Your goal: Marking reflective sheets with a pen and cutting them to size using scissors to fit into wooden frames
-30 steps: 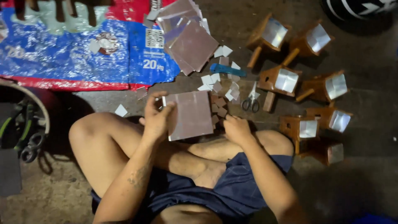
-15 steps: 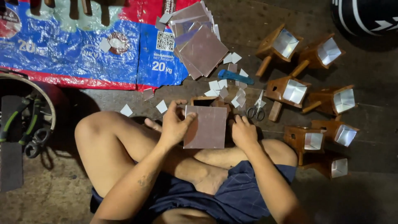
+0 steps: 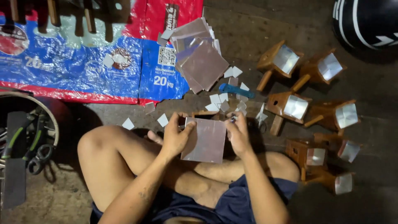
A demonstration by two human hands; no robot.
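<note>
Gripping a square mirror sheet [image 3: 205, 140] by its left edge, the left hand [image 3: 176, 137] steadies it while the right hand [image 3: 238, 135] pinches a small tool [image 3: 233, 119] at its upper right corner.

A mirror sheet [image 3: 204, 140] lies between the left hand [image 3: 176, 137] and the right hand [image 3: 238, 135], above the crossed legs. Beyond the hands, small cut pieces [image 3: 226, 101] are scattered on the floor, with a stack of sheets [image 3: 201, 62] farther off, partly on a sack [image 3: 83, 62]. To the right of the right hand stand wooden boxes [image 3: 290, 105] in a cluster. Far left of the left hand, scissors [image 3: 37, 155] rest in a basket [image 3: 52, 120].
</note>
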